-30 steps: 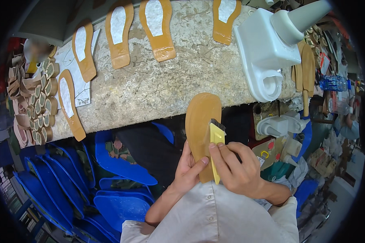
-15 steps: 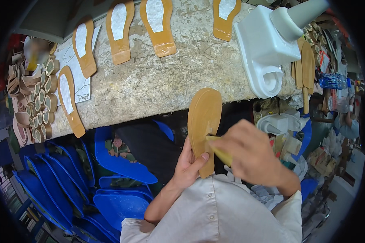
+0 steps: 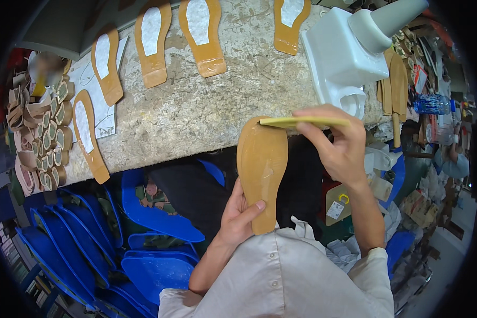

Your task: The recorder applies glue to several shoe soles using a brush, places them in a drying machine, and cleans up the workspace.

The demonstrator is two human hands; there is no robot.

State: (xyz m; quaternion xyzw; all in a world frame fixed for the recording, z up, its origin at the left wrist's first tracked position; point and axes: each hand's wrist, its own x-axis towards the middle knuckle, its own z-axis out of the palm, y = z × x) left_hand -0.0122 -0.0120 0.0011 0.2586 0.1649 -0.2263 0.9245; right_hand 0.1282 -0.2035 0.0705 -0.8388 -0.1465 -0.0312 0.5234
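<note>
My left hand (image 3: 237,220) grips the narrow end of a tan insole (image 3: 263,164), thumb on its face, above my lap. A second edge along its left side suggests more insoles stacked beneath. The upturned face has a shiny wet-looking patch near its middle. Between the thumb and fingers of my right hand (image 3: 343,151) is a flat yellow spreader (image 3: 291,122). Its dark tip touches the insole's wide far end or lies just above it; I cannot tell which.
Several tan insoles with white pads (image 3: 210,58) lie on the worn workbench (image 3: 196,116). A white glue container (image 3: 339,58) with a grey nozzle stands at the right. Heel-like pieces (image 3: 50,132) are piled at the left, above blue chairs (image 3: 159,270). A blue-capped bottle (image 3: 432,104) sits far right.
My right hand has moved the spreader from the insole's lower middle up to its far end. The left hand keeps its grip, and the insole's face has turned more toward me.
</note>
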